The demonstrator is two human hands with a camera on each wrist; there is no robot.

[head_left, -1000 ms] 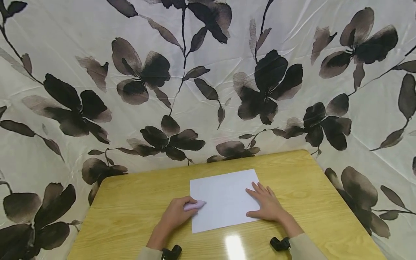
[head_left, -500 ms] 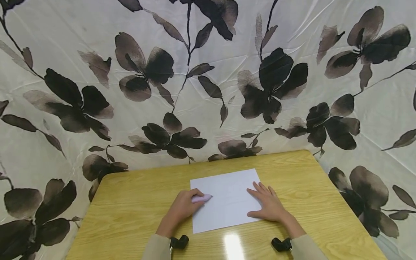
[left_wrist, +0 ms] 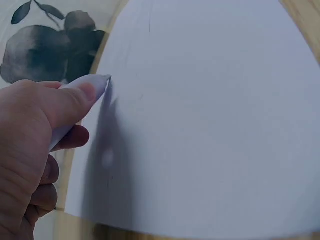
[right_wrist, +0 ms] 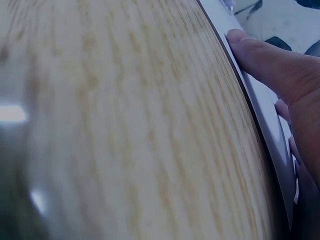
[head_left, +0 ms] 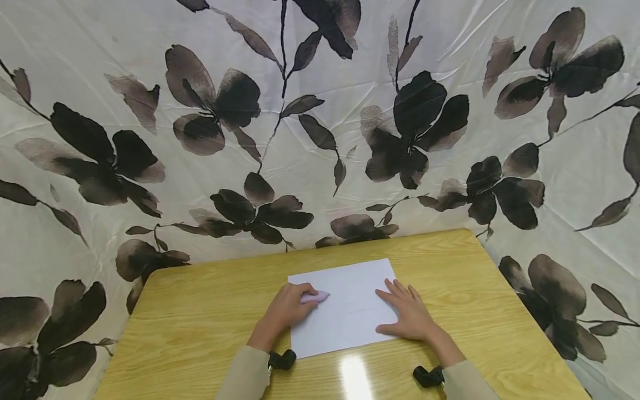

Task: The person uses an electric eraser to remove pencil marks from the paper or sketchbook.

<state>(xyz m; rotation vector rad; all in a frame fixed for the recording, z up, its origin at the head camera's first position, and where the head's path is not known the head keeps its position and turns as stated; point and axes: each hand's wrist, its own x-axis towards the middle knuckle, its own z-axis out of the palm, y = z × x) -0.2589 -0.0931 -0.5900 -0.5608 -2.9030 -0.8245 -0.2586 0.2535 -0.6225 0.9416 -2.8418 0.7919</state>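
A white sheet of paper [head_left: 345, 316] lies on the wooden table. My left hand [head_left: 290, 304] pinches a pale purple pen [head_left: 315, 297] over the paper's left part; in the left wrist view the pen [left_wrist: 95, 86] points right, its tip at the sheet [left_wrist: 200, 120], with faint thin marks nearby. The thumb of the left hand [left_wrist: 30, 130] lies along the barrel, the other fingers curled below. My right hand [head_left: 409, 312] rests with spread fingers on the paper's right edge. The right wrist view shows the thumb of that hand [right_wrist: 285, 70] on the sheet's border [right_wrist: 265, 105].
The yellow wood-grain table [head_left: 210, 311] has rounded far corners and a bright light reflection near the front. Behind and beside it hangs a white cloth [head_left: 320, 72] with dark flower prints. A small black device [head_left: 282, 360] is at each wrist.
My left hand has moved up and to the right over the paper with the pen in its grip. The right hand has stayed on the paper. The head view has shifted slightly.
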